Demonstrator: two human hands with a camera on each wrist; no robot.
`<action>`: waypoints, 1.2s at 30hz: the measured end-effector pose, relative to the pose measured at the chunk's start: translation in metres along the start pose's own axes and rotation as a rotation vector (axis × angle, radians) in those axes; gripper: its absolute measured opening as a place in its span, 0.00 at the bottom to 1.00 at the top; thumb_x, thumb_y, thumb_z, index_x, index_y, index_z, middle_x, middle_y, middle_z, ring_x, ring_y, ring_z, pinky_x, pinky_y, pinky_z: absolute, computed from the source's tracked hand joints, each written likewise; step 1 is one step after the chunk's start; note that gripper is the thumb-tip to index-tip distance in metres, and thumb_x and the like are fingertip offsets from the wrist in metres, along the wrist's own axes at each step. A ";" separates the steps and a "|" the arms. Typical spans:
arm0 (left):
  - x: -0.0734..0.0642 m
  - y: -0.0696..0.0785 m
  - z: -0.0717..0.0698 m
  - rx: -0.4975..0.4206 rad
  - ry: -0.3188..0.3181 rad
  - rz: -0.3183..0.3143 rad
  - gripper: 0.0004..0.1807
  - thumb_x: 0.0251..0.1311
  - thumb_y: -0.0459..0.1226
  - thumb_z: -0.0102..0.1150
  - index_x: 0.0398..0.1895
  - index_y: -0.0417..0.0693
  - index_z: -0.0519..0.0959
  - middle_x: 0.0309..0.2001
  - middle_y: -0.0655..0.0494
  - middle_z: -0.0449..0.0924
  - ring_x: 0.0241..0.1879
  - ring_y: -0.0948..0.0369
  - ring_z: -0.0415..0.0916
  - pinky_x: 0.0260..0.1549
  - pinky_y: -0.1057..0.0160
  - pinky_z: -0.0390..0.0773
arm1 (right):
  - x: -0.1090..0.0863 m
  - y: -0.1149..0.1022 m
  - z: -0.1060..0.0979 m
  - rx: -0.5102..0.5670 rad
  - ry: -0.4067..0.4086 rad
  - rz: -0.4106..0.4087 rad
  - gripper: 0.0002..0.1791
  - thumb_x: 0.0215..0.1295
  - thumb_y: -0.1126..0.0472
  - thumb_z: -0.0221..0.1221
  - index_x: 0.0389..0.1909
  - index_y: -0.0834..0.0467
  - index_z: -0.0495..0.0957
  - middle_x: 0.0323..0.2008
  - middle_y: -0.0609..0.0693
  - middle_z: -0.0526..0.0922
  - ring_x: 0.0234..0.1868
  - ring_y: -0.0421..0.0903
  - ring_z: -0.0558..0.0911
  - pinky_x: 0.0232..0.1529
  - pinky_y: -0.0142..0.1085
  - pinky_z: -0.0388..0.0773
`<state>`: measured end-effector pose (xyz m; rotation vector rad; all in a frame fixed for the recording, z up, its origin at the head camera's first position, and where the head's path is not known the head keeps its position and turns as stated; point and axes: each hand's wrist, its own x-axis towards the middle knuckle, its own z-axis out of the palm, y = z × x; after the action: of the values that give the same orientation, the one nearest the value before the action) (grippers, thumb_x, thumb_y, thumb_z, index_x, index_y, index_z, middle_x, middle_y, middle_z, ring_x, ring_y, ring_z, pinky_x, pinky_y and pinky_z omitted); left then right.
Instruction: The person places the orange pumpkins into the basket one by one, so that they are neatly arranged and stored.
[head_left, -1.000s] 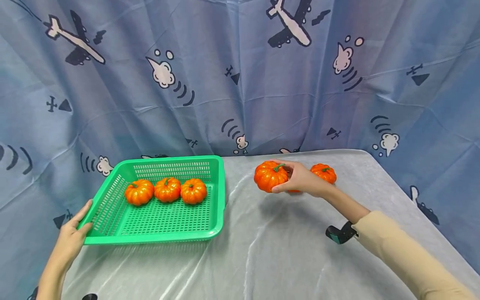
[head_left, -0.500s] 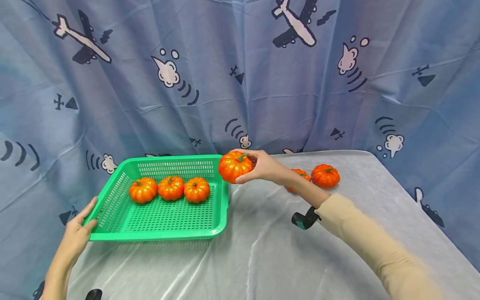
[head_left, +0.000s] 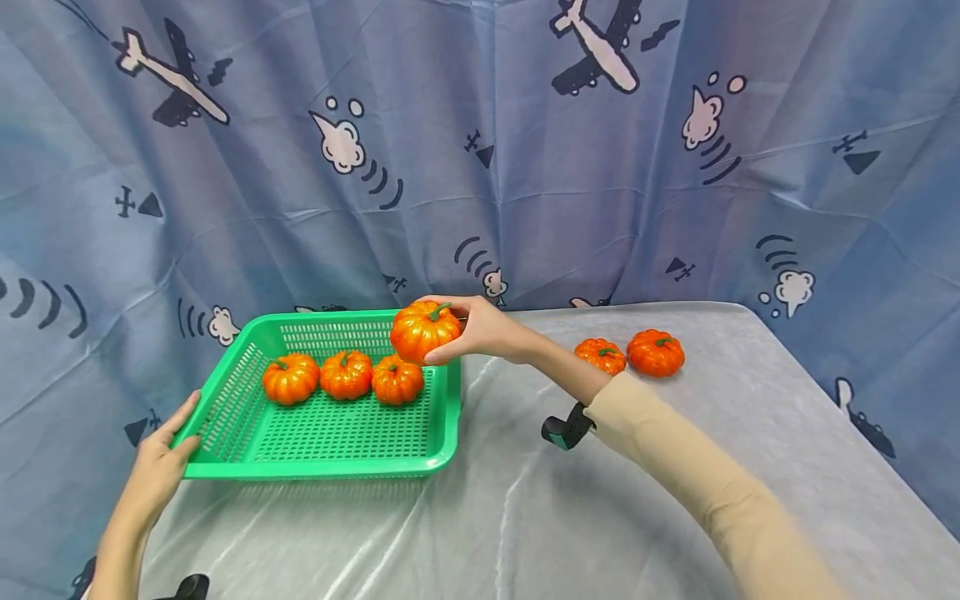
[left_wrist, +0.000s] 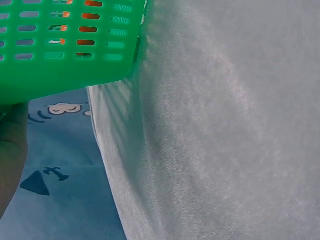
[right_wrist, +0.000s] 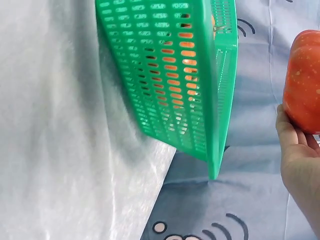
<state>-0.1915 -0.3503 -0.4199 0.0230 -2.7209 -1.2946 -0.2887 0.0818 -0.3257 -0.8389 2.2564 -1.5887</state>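
Observation:
My right hand grips a small orange pumpkin by its right side, held over the back right part of a green plastic basket. The same pumpkin shows at the right edge of the right wrist view, fingers against its underside. Inside the basket, a row of three pumpkins lies near the back: a left one, a middle one and a right one. The held pumpkin partly overlaps the right one in the head view. My left hand holds the basket's left rim, thumb over the edge.
Two more pumpkins, one beside the other, sit on the grey cloth-covered table at the back right. Behind the table hangs a blue curtain with airplane prints. A black wrist device is strapped below the right sleeve.
My right hand has carried the pumpkin leftward from above the table to over the basket, uncovering a pumpkin behind it. My left hand has stayed on the basket rim.

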 end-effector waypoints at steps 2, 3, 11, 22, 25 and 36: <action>0.000 0.000 0.000 0.002 0.004 0.007 0.32 0.71 0.31 0.35 0.76 0.49 0.41 0.68 0.23 0.48 0.23 0.67 0.68 0.24 0.68 0.69 | 0.004 -0.003 0.003 -0.001 -0.009 -0.009 0.40 0.48 0.62 0.72 0.65 0.50 0.71 0.52 0.50 0.79 0.50 0.49 0.77 0.47 0.40 0.78; 0.000 0.000 0.000 0.003 0.004 0.010 0.32 0.71 0.31 0.36 0.76 0.48 0.42 0.68 0.23 0.49 0.23 0.67 0.68 0.24 0.67 0.69 | 0.006 -0.004 0.005 -0.006 -0.010 -0.009 0.40 0.48 0.62 0.72 0.65 0.50 0.71 0.51 0.50 0.79 0.49 0.48 0.77 0.47 0.39 0.78; -0.001 -0.002 0.000 -0.014 0.002 0.006 0.32 0.71 0.31 0.35 0.76 0.48 0.41 0.69 0.24 0.47 0.24 0.68 0.68 0.24 0.68 0.70 | 0.026 -0.022 0.022 -0.023 -0.042 -0.040 0.40 0.47 0.61 0.73 0.65 0.51 0.71 0.50 0.50 0.80 0.47 0.47 0.78 0.46 0.38 0.78; 0.000 -0.001 -0.002 -0.002 0.012 0.042 0.33 0.71 0.31 0.37 0.76 0.49 0.42 0.70 0.26 0.46 0.24 0.67 0.66 0.26 0.69 0.68 | 0.065 -0.052 0.044 -0.047 -0.134 -0.110 0.38 0.46 0.59 0.74 0.63 0.52 0.72 0.46 0.49 0.82 0.45 0.46 0.80 0.46 0.35 0.78; 0.001 -0.001 -0.004 -0.011 0.007 0.031 0.33 0.71 0.31 0.36 0.76 0.50 0.42 0.71 0.28 0.44 0.26 0.67 0.66 0.26 0.69 0.68 | 0.078 -0.059 0.051 -0.095 -0.143 -0.111 0.38 0.46 0.57 0.74 0.62 0.50 0.73 0.45 0.48 0.82 0.44 0.44 0.80 0.45 0.33 0.78; 0.004 0.003 -0.004 -0.036 -0.003 0.027 0.33 0.70 0.29 0.37 0.76 0.47 0.43 0.72 0.31 0.43 0.22 0.66 0.64 0.24 0.67 0.69 | 0.121 -0.062 0.087 -0.099 -0.122 -0.084 0.38 0.45 0.55 0.75 0.62 0.50 0.74 0.44 0.45 0.82 0.43 0.42 0.79 0.43 0.30 0.77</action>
<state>-0.1944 -0.3518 -0.4149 -0.0194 -2.6896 -1.3373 -0.3216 -0.0709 -0.2869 -1.0404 2.2559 -1.4278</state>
